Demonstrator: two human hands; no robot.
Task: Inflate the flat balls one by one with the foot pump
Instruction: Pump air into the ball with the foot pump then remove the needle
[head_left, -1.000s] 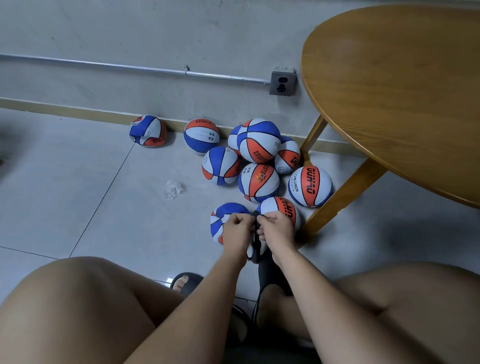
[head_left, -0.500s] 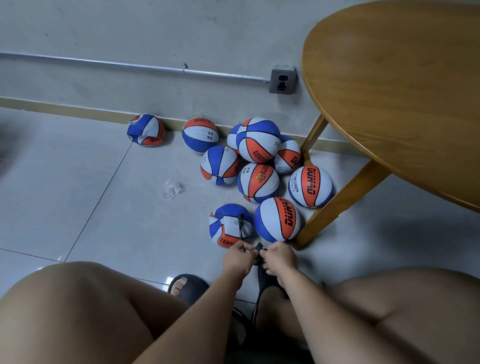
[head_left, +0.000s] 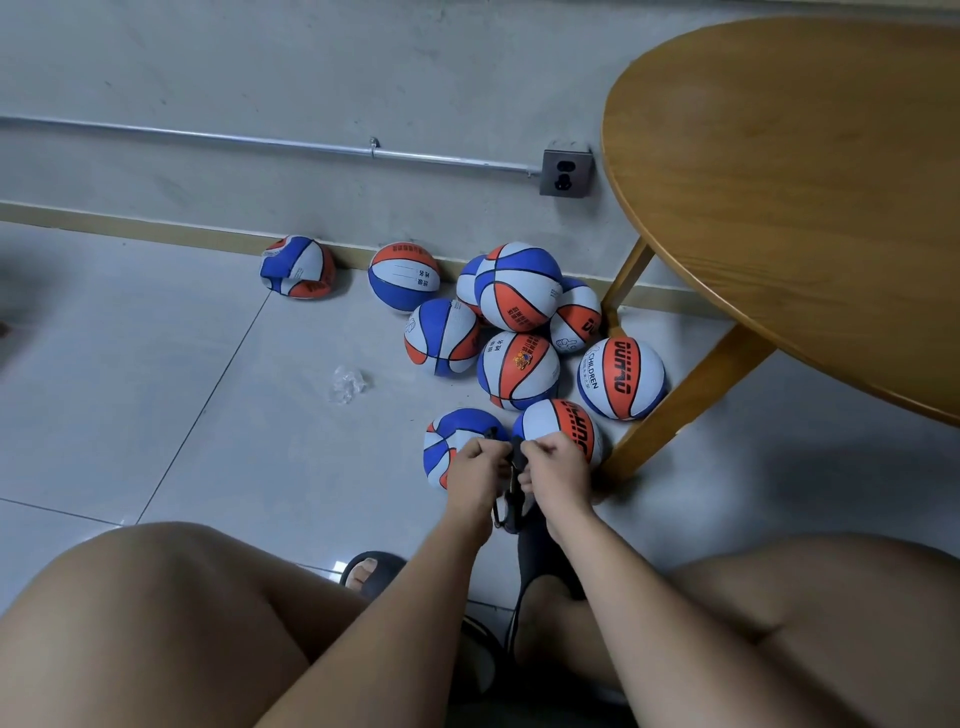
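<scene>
I'm wearing a black open-toe slide (head_left: 372, 565) on my left foot, toes showing; arms (head_left: 415, 597) and legs (head_left: 156, 623) going bare; something dark covering my right foot (head_left: 545, 608), unclear what.

A plain indoor room, perhaps a storeroom or activity room: grey tiled floor (head_left: 156, 395), bare concrete wall (head_left: 311, 67) with surface-mounted conduit (head_left: 260, 140) and metal socket box (head_left: 565, 173), a round wooden desk (head_left: 805, 208), and children's basketballs (head_left: 519, 332) heaped by the skirting.
</scene>
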